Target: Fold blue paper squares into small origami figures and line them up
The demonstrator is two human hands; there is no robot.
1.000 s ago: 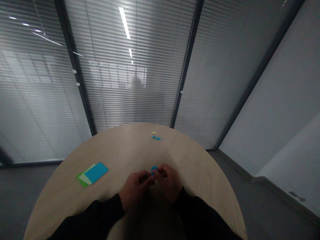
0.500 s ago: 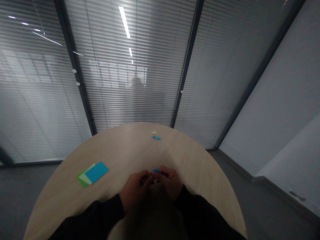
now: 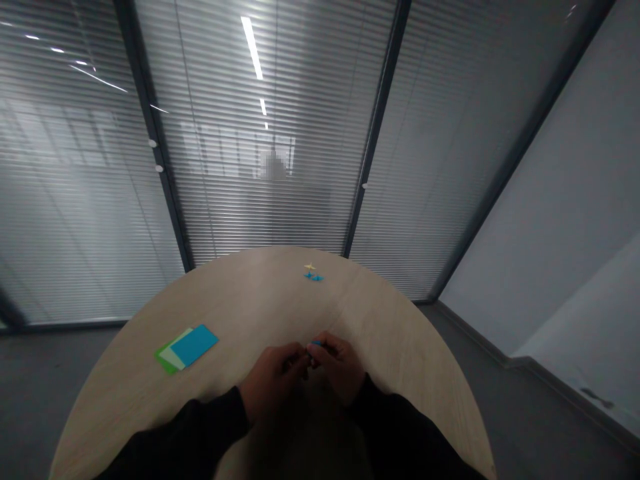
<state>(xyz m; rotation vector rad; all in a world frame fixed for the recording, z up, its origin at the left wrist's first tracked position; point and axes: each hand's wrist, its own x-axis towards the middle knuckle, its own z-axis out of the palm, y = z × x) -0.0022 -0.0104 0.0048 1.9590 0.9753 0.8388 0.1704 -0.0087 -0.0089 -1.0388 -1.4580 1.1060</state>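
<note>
Right now, on my feed, the left hand [image 3: 273, 380] and right hand [image 3: 337, 368] meet at lower centre, their fingers [image 3: 325, 347] pinched narrowly on a small blue paper piece [image 3: 316, 344], mostly hidden, above a pale wooden bench [image 3: 260, 300]. Stacked coloured paper sheets [image 3: 187, 349] lie left; tiny blue and yellow paper shapes [image 3: 313, 276] sit farther up.

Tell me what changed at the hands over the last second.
The blue paper piece has sunk lower between the left hand and right hand, which now nearly hide it. The stacked coloured paper sheets and yellow star stayed put.
</note>
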